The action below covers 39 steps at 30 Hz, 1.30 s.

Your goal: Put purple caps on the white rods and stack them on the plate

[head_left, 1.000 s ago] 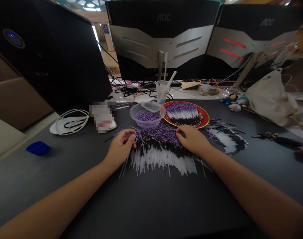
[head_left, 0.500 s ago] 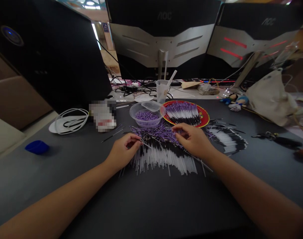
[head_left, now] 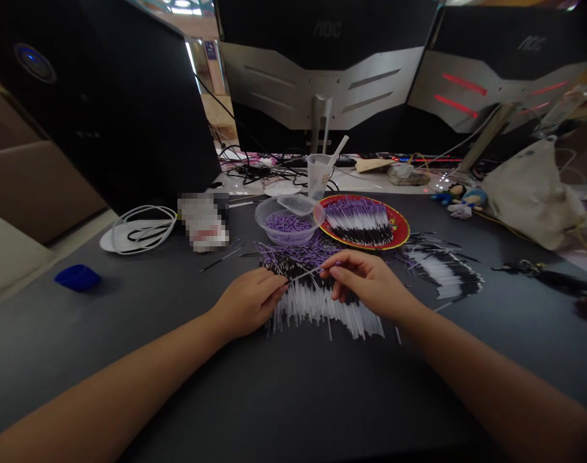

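Thin stick (head_left: 305, 274), pointing left, right hand (head_left: 368, 281) pinching, left hand (head_left: 247, 305) near

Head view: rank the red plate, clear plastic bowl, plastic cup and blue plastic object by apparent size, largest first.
1. Red plate
2. Clear plastic bowl
3. Plastic cup and blue plastic object: too alike to rank.
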Each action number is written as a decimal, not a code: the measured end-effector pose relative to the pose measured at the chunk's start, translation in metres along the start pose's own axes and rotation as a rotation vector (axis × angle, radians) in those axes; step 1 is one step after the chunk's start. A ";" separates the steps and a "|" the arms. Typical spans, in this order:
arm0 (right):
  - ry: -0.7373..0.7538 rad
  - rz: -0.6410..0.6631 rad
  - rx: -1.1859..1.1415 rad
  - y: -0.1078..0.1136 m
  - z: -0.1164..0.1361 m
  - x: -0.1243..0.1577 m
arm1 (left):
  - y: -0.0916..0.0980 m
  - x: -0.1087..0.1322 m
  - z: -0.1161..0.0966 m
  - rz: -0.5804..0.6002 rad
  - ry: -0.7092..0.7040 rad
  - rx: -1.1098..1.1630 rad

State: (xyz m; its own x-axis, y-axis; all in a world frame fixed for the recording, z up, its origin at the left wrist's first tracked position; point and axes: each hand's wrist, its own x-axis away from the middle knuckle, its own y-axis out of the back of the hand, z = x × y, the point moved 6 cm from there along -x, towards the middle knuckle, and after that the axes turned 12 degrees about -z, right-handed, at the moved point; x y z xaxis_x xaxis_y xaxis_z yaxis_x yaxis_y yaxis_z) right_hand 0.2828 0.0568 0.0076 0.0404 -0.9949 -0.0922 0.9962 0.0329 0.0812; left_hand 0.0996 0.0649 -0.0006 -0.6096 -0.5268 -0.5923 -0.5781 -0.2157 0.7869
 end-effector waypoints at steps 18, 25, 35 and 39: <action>-0.091 0.089 -0.282 -0.002 -0.004 0.002 | -0.002 0.002 -0.005 0.000 -0.075 -0.010; -0.074 0.082 -0.216 -0.003 -0.003 0.002 | -0.002 0.002 -0.005 0.002 -0.073 -0.001; 0.020 0.006 -0.088 -0.001 0.004 0.003 | -0.002 0.003 -0.002 0.001 -0.027 -0.093; 0.014 0.004 -0.115 -0.002 0.003 0.003 | -0.003 0.003 -0.005 0.006 -0.065 -0.118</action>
State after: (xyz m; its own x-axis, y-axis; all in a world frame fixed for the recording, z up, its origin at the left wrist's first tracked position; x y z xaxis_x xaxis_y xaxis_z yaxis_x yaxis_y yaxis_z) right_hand 0.2806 0.0540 0.0098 0.0448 -0.9933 -0.1065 0.9983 0.0485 -0.0324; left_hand 0.1017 0.0596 -0.0038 -0.6486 -0.4749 -0.5948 -0.5091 -0.3102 0.8029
